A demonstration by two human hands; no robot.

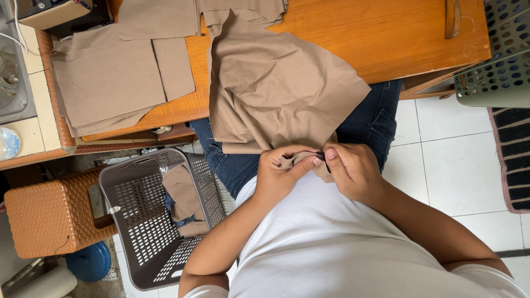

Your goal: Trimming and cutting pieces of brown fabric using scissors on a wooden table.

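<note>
Our left hand [279, 171] and right hand [350, 168] pinch a tan fabric piece [276, 88] whose gripped edge hides a small dark object.

Plain tan cloth [276, 88] on orange-brown wooden table [386, 33], more tan pieces [110, 77] stacked at left. Dark blue jeans [370, 121], plain white shirt [326, 248], white tiled floor [458, 165]. Grey perforated basket [143, 221] with tan scraps inside, woven-pattern orange stool [49, 215], pale green holed basket [497, 72], black-striped rug [513, 154].
</note>
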